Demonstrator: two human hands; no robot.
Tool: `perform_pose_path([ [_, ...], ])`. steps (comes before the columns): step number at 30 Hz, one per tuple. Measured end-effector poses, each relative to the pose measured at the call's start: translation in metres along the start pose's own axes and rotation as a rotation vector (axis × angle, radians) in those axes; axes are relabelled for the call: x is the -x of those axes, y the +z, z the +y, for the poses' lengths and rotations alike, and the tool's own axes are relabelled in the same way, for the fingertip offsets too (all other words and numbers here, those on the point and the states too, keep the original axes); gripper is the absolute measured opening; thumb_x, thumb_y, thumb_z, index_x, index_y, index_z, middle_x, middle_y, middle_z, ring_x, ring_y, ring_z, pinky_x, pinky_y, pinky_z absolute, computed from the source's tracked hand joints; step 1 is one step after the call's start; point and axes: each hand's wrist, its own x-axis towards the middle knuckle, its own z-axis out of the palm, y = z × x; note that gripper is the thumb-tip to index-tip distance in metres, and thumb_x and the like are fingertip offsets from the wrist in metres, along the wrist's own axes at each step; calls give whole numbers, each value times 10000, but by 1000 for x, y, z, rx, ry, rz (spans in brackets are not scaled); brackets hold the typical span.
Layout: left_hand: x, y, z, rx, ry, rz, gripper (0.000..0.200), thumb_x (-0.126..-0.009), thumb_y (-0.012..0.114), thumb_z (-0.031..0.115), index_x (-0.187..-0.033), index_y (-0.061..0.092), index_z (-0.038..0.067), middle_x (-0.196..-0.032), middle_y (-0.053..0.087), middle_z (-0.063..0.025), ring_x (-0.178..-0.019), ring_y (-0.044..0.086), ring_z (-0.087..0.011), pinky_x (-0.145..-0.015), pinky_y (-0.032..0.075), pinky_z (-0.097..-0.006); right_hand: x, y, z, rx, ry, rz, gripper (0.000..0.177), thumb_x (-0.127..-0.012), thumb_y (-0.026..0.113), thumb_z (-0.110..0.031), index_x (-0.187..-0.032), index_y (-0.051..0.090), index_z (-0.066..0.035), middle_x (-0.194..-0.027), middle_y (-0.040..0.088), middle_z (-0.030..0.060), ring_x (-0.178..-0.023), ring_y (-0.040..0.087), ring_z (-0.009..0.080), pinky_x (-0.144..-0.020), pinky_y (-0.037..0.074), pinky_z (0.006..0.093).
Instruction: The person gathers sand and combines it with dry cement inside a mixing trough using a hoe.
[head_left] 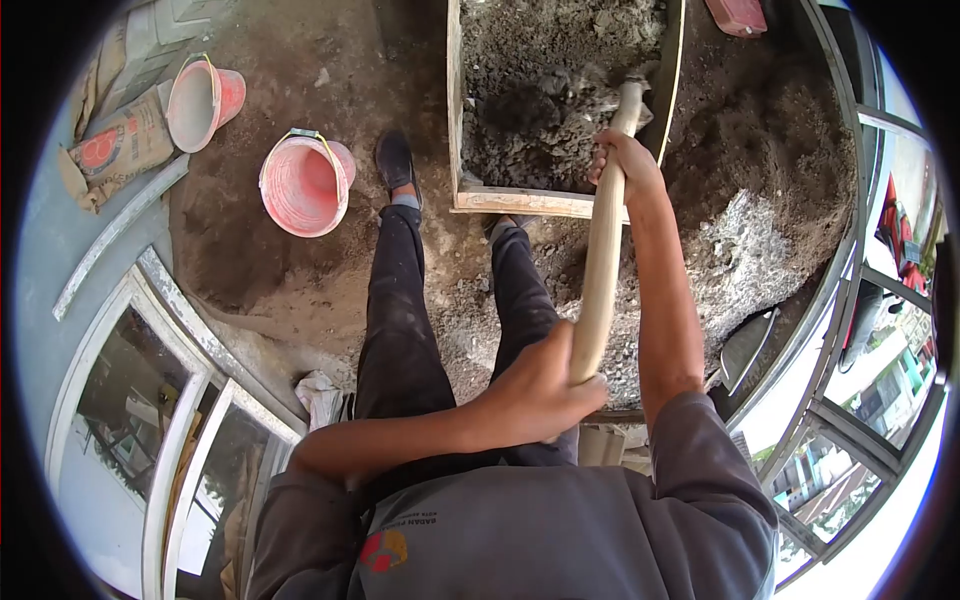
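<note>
Both my hands are closed around the long, pale wooden handle of a hoe (600, 260). My left hand (545, 385) grips the butt end, close to my body. Farther up the handle, near the head, is my right hand (630, 165). The hoe's head reaches into a wooden mixing box (530, 201) in front of me; its blade is blurred and partly hidden by the mix. Dark, lumpy, damp-looking material (525, 120) lies in the box, with drier grey material toward the far end.
Two red-and-white buckets, one nearer (305, 187) and one farther (205, 103), are at the left beside a paper sack (125, 145). A heap of dark soil or sand (770, 130) lies right of the box, with whitish powder (745, 245) nearer me. Window frames (185, 440) flank the lower left.
</note>
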Motion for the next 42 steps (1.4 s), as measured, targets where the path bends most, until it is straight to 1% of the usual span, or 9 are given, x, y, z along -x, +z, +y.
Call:
perform_pose_path([
  [2, 27, -40, -43, -268, 77, 42, 494, -859, 690, 192, -1256, 514, -43, -929, 684, -225, -879, 717, -351, -822, 565, -458, 37, 26, 11, -47, -102, 125, 126, -949, 594, -71, -991, 534, 31, -675, 547, 74, -506, 543, 181, -488, 549, 383],
  [6, 29, -166, -174, -583, -106, 380, 355, -787, 708, 118, -1129, 698, 22, -983, 733, -220, -952, 726, -410, -867, 562, -484, 63, 83, 81, -224, -250, 72, 106, -907, 588, -26, -960, 511, 24, -772, 588, 129, -638, 614, 209, -605, 597, 388],
  [10, -8, -292, -255, -931, 128, 715, 258, -751, 693, 13, -1008, 709, -2, -1004, 709, -248, -970, 667, -480, -849, 529, -515, 69, 139, 121, -497, -218, 19, 70, -943, 574, -6, -876, 568, 15, -874, 590, 149, -820, 621, 264, -844, 571, 450],
  [14, 10, -315, -248, -883, 71, 607, 323, -733, 673, -5, -1052, 721, 8, -1068, 704, -246, -1055, 654, -439, -928, 515, -492, 100, 163, 134, -417, -335, 53, 42, -936, 584, 4, -900, 562, 10, -880, 609, 144, -798, 634, 258, -820, 574, 430],
  [19, 72, -284, -243, -762, 61, 434, 250, -809, 749, 112, -1024, 682, 4, -925, 707, -267, -923, 701, -462, -793, 547, -499, 83, 174, 149, -469, -232, 22, 100, -892, 647, -31, -940, 562, -6, -787, 604, 99, -631, 605, 217, -623, 550, 391],
  [24, -22, -210, -213, -808, 83, 470, 329, -867, 741, 212, -1142, 682, 40, -847, 733, -234, -813, 735, -435, -750, 595, -519, -57, 141, 112, -251, -34, 168, 162, -899, 664, -106, -901, 522, -28, -628, 524, 78, -473, 543, 220, -454, 515, 402],
  [36, -172, -110, -81, -262, 489, 427, 267, -908, 730, 198, -1010, 686, -45, -744, 703, -211, -681, 726, -354, -650, 561, -441, 31, 127, -141, 170, -813, 152, 232, -960, 638, -230, -963, 588, -4, -626, 559, 22, -476, 554, 133, -451, 503, 310],
  [40, -232, -109, -127, -186, 357, 539, 229, -879, 712, 147, -989, 682, -52, -753, 701, -213, -679, 713, -359, -657, 554, -442, -67, 126, -100, 459, -548, 231, 316, -945, 619, -195, -1065, 557, 91, -660, 563, 39, -471, 547, 136, -450, 530, 315],
  [42, -232, -99, -159, -117, 262, 557, 143, -861, 685, 81, -901, 624, -42, -689, 622, -114, -642, 633, -221, -626, 495, -407, -166, 105, -29, 480, -344, 223, 351, -937, 632, -230, -955, 615, 121, -612, 607, 102, -453, 585, 191, -462, 527, 383],
])
